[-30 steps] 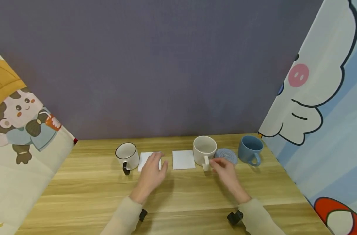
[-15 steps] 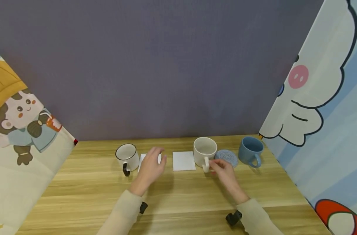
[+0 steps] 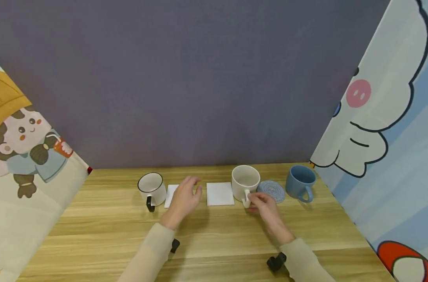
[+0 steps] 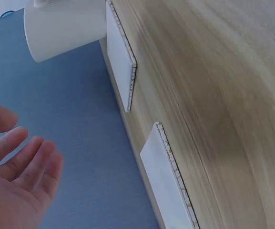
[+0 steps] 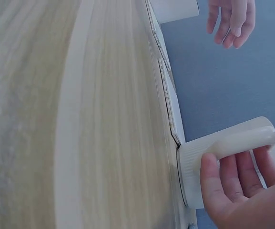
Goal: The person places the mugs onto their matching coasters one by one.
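Observation:
A plain white mug (image 3: 242, 183) stands upright at the back of the table, its handle towards me. The fingers of my right hand (image 3: 268, 209) grip that handle; in the right wrist view they reach in behind the handle (image 5: 247, 141), with the thumb mostly cut off at the frame's edge. My left hand (image 3: 184, 199) hovers over the left white square coaster (image 3: 170, 192), fingers loosely bent and holding nothing. In the left wrist view that hand (image 4: 23, 176) is clear of the coasters. Another white square coaster (image 3: 220, 194) lies right beside the white mug's left side.
A white mug with a black rim and black handle (image 3: 154, 190) stands left of the coasters. To the right are a round blue-grey coaster (image 3: 273, 190) and a blue mug (image 3: 300, 182). A grey panel (image 3: 199, 86) rises behind the wooden table (image 3: 217, 243).
My right hand has moved slightly left, its fingers now further onto the white mug's handle. My left hand has drifted a little to the right. The mugs and coasters stay put.

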A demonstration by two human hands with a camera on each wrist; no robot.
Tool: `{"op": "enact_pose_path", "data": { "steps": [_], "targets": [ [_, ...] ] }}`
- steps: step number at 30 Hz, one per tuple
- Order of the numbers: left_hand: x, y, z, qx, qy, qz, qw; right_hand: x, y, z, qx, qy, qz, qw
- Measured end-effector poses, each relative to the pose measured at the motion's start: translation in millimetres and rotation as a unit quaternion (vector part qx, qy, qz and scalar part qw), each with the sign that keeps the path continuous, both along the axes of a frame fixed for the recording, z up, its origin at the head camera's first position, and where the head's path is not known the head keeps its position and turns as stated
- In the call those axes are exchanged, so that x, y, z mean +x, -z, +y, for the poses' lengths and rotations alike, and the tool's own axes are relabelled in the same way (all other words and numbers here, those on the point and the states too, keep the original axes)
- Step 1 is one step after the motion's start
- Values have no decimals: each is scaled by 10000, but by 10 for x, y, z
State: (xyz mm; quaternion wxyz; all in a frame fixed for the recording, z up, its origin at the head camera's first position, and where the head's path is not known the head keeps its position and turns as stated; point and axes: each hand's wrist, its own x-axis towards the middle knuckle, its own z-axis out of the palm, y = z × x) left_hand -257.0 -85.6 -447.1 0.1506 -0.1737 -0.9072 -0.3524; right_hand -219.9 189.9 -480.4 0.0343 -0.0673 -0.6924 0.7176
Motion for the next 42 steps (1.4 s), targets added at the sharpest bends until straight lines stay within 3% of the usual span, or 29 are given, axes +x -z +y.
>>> {"op": "enact_pose_path", "data": {
  "steps": [15,25,34,42],
  "targets": [
    [-213,58,47,-307,45,-399,9987,-63,6,-30,78,-100,42,9999],
    [-256,70,114,-296,103,-415,9986,-92,33,-74,38,24,8,10000],
    [-320,218,142,-221,103,-623,9978,-98,29,-100,120,-3,30,9999],
    [-320,278,181,-292,191,-761,9965,-115,48,-122,159,-45,12,9999]
  ]
}}
